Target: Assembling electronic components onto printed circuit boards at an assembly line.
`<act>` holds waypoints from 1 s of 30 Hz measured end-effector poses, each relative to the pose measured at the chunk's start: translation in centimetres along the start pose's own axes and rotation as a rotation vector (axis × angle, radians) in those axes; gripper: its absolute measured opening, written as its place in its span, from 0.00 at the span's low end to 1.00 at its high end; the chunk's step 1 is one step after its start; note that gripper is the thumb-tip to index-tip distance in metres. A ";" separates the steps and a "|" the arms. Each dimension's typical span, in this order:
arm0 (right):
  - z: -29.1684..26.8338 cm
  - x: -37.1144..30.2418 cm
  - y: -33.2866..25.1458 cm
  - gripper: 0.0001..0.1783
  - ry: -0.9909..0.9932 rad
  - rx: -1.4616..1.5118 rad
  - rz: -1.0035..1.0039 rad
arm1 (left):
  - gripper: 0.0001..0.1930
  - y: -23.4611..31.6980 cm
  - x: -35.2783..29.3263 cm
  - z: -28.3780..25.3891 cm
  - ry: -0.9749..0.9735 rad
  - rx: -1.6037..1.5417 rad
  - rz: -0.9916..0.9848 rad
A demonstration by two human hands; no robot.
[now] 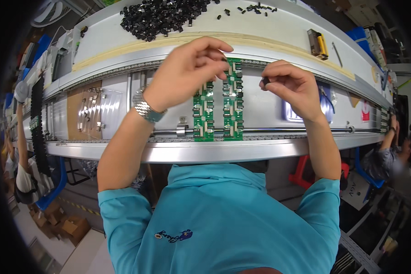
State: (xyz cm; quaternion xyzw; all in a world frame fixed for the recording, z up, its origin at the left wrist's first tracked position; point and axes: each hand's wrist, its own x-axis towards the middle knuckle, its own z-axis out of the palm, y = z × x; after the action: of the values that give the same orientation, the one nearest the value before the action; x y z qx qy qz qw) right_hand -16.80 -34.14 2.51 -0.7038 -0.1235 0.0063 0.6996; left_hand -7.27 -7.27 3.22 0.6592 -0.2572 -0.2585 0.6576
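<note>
Left hand (187, 68) pinched at top of 2 green circuit boards (219, 105) on conveyor rails, right hand (290, 84) clamped on small black component (265, 81), probably light, rigid, fragile-legged; grip body sides.

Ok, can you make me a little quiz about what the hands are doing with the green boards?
1. True or false: the left hand reaches over the top of the green circuit boards.
2. What do the right hand fingers pinch: A) a small black part, B) a screwdriver, C) a cloth?
3. What lies heaped on the white shelf behind the boards?

Key:
1. True.
2. A.
3. A pile of small black parts.
</note>
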 end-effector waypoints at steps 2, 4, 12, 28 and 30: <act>-0.8 -0.4 0.8 0.12 -0.017 0.037 0.037 | 0.10 -0.1 -0.5 1.6 0.000 0.095 0.036; -0.7 -0.8 1.0 0.12 -0.019 0.072 0.058 | 0.09 -0.2 -0.8 1.9 -0.008 0.149 0.038; 2.1 -1.5 0.3 0.11 -0.099 -0.147 0.163 | 0.05 -0.5 -1.0 2.7 0.027 -0.022 0.085; 4.0 -3.0 0.4 0.08 -0.356 -0.943 -0.193 | 0.03 -2.9 -0.3 1.2 0.077 0.708 0.576; 4.4 -2.8 0.3 0.08 -0.360 -0.946 -0.190 | 0.03 -2.7 -0.7 1.5 0.086 0.727 0.524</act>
State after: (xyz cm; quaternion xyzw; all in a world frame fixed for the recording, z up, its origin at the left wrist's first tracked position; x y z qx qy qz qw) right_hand -20.30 -30.35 1.62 -0.9168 -0.2946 0.0072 0.2697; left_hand -8.79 -7.93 0.56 0.7702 -0.4619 0.0515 0.4367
